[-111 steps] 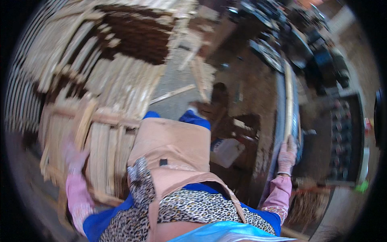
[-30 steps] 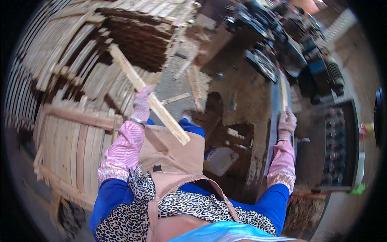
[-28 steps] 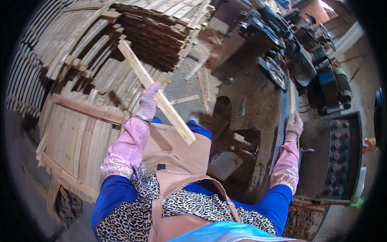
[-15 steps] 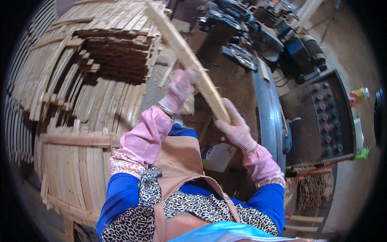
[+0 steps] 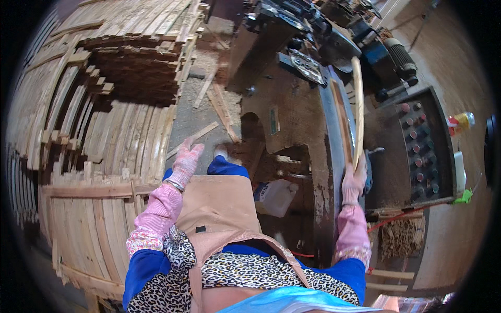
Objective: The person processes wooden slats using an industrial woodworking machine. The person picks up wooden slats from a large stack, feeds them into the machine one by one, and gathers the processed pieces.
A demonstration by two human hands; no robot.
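At the metal rail [image 5: 327, 151]: your right hand [image 5: 353, 180] grasped the wooden strip [image 5: 359, 109] by one end.
Left of the apron [image 5: 222, 208]: your left hand [image 5: 187, 160] hung empty.
Far tip: risked knocking the machine [image 5: 339, 52] if your grip twisted.

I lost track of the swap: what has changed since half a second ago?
The left hand let go of the wooden strip and moved left. The right hand keeps hold, having carried it right, to the metal rail. The stacked wood and control box stayed put.
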